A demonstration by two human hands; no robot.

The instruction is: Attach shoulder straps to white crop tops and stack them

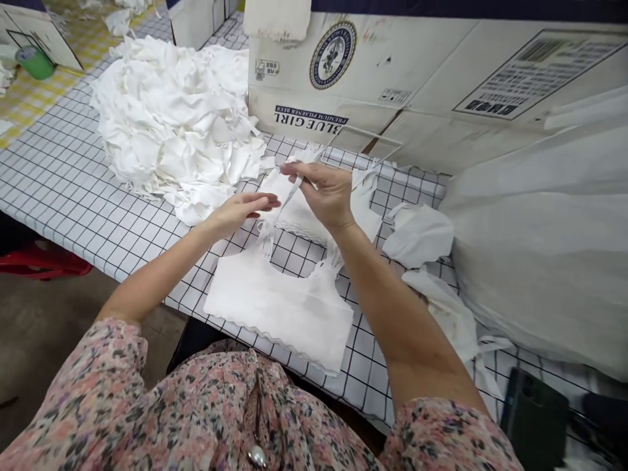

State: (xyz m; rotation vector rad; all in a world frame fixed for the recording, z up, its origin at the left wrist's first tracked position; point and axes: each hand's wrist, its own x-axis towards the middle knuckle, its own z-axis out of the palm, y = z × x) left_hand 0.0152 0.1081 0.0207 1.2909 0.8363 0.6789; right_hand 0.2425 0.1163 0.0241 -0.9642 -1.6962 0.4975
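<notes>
At far left, one green tape roll point(35, 63) sits on a yellow check cloth point(24, 114). Next on the bench point(53, 171) comes one big white pile point(171, 124), its pieces too tangled to count. The left hand point(245, 210) reaches in beside it, fingers straight and parted from the thumb. Two white tops lie mid-bench: the front top point(279, 297) flat near the edge — one layer or several, I cannot tell — and the rear top point(307, 212) partly behind the hands. The right hand point(326, 191) pinches a thin strap point(291, 194) above them. One carton point(373, 72) blocks the back, contents hidden. Rightward lie two loose cloths point(419, 234), one bulging white bag point(540, 255) — contents hidden too — and one phone point(534, 418).
</notes>
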